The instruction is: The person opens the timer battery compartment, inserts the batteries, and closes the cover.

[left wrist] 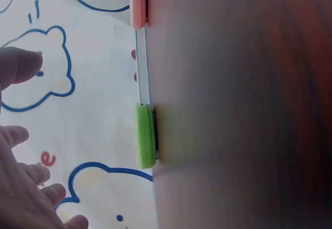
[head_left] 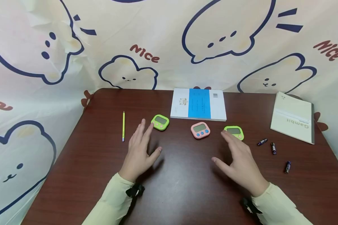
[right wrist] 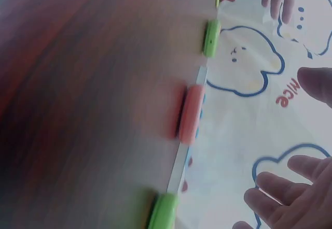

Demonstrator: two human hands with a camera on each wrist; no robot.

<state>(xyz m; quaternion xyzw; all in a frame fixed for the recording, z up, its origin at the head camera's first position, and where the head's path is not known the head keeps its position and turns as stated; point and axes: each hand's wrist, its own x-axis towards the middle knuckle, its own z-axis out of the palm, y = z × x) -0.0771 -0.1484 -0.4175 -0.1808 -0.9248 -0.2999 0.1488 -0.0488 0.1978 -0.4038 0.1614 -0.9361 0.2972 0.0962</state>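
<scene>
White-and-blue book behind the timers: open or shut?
Shut. The white-and-blue book lies flat on the table with its cover up and its page edge showing as one closed block along the near side.

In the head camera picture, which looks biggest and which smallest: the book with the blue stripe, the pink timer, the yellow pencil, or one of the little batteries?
1. Book with the blue stripe, by far the biggest.
2. Yellow pencil and pink timer: the pencil is longer but very thin, the timer shorter but wider, so unsure which outranks.
3. Battery, the smallest, though it lies nearer the camera.
</scene>
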